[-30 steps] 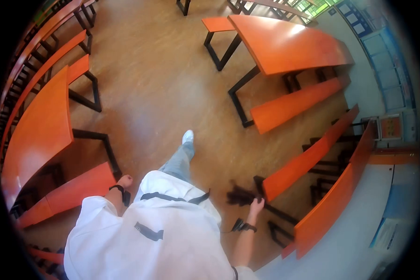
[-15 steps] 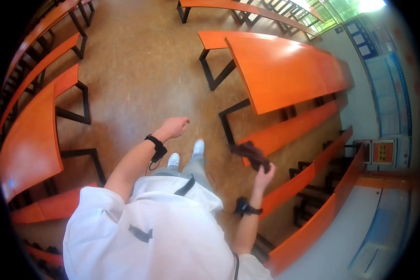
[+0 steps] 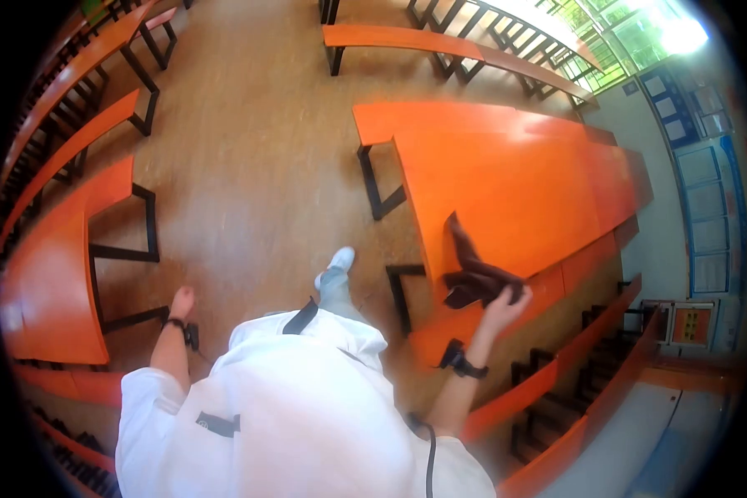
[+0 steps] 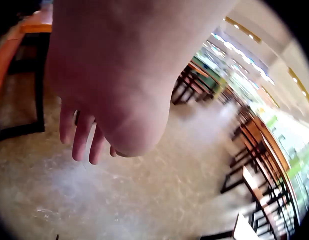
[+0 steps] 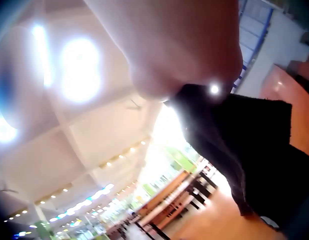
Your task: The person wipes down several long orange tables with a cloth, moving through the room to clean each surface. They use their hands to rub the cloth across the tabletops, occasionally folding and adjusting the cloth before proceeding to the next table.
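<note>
- The right hand (image 3: 506, 309) pinches a dark cloth (image 3: 475, 282) by one end, between thumb and fingers.
- The cloth extends beyond the fingertips, bunched near the grip, with one narrow end pointing away from the person.
- The left hand (image 3: 184, 304) hangs at the person's other side, fingers loose and slightly apart.
- In the head view, the cloth overlaps the near edge of an orange desk (image 3: 498, 187); whether they touch, I cannot tell.
- Around them are a brown floor (image 3: 249, 158), orange benches (image 3: 398, 38), a wall with posters (image 3: 709, 217) and a bright window (image 3: 618, 37).
- Half a second ago the left hand reached forward; now it is lowered, and the cloth has moved from beside the desk to across its edge.
</note>
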`<state>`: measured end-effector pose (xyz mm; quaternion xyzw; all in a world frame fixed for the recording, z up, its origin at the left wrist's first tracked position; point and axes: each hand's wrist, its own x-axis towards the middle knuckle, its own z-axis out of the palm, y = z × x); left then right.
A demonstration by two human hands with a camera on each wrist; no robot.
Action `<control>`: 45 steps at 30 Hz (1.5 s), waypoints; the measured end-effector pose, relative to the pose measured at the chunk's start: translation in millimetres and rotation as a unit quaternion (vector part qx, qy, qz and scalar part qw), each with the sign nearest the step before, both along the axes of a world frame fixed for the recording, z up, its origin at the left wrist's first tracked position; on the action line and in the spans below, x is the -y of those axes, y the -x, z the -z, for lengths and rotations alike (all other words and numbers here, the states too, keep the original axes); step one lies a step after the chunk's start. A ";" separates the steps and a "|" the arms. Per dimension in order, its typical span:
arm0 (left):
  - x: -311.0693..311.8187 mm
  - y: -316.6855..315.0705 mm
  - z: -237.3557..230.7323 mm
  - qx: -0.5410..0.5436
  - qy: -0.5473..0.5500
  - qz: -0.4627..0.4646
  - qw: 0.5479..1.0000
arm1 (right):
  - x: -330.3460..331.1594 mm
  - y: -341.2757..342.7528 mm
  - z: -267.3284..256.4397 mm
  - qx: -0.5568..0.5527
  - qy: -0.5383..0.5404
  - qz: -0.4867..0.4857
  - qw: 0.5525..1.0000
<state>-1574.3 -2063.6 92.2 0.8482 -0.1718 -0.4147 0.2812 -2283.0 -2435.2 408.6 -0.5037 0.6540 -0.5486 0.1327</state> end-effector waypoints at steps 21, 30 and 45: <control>332.0 7.4 -30.1 0.025 -0.211 0.343 0.915 | 244.3 13.0 199.9 -0.076 -0.346 0.077 0.932; 744.9 -139.9 -123.3 0.100 0.056 0.305 0.946 | 288.0 -184.4 114.1 0.118 -0.287 0.200 0.929; 700.9 -246.0 -60.1 0.037 -0.026 0.154 0.987 | 384.5 -236.9 222.7 0.063 -0.459 0.304 0.832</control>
